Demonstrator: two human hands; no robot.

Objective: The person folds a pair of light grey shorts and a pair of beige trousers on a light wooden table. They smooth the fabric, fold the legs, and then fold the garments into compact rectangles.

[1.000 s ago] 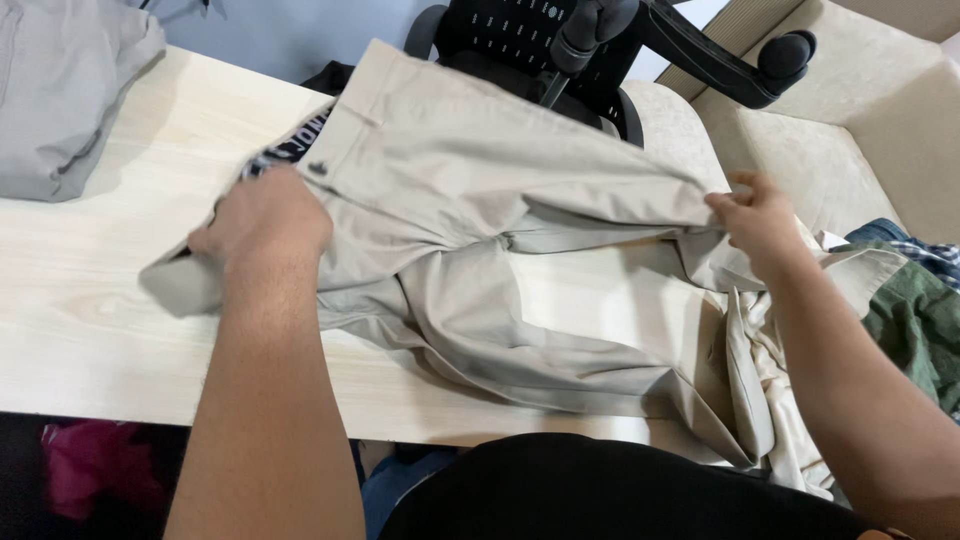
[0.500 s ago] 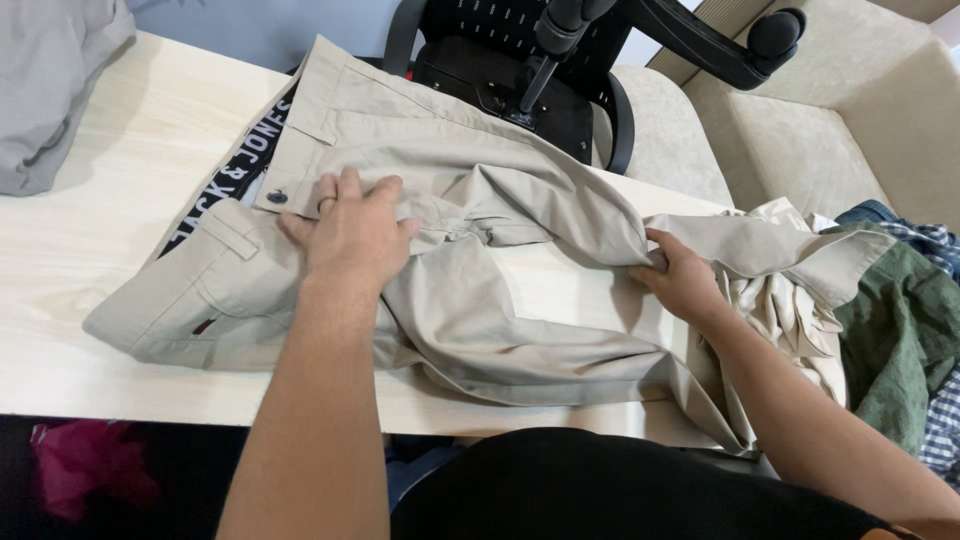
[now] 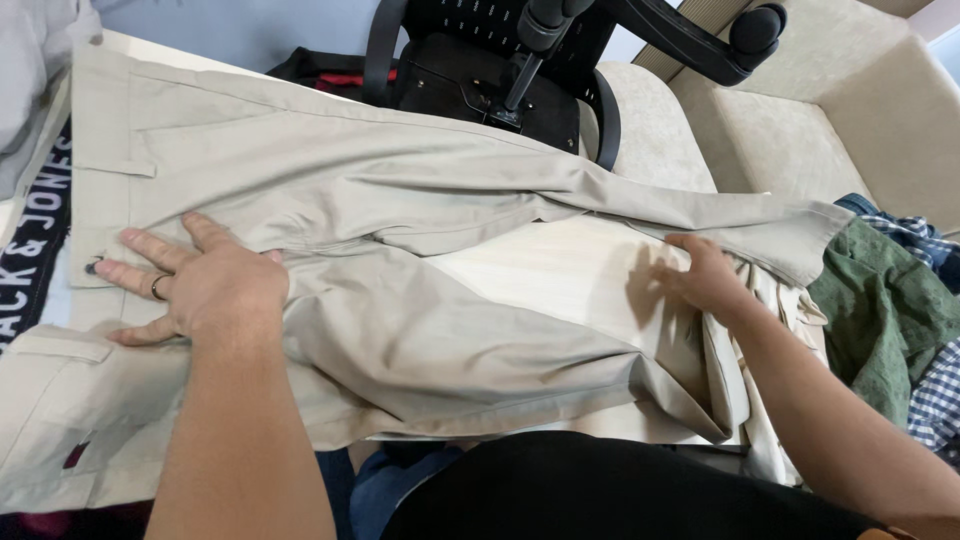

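left hand [image 3: 200, 285] flat, right hand [image 3: 708, 275] open, on beige trousers [image 3: 420, 200]

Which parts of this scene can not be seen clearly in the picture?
- Beige trousers: the waistband end is cut off by the left edge of the head view.
- Table: mostly covered by the trousers.
- Right hand: its fingertips are blurred.
- Left hand hides the cloth beneath.

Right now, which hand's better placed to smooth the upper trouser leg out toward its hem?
Probably right. The right hand lies beside the upper leg's hem of the beige trousers, while the left hand presses flat near the waistband.
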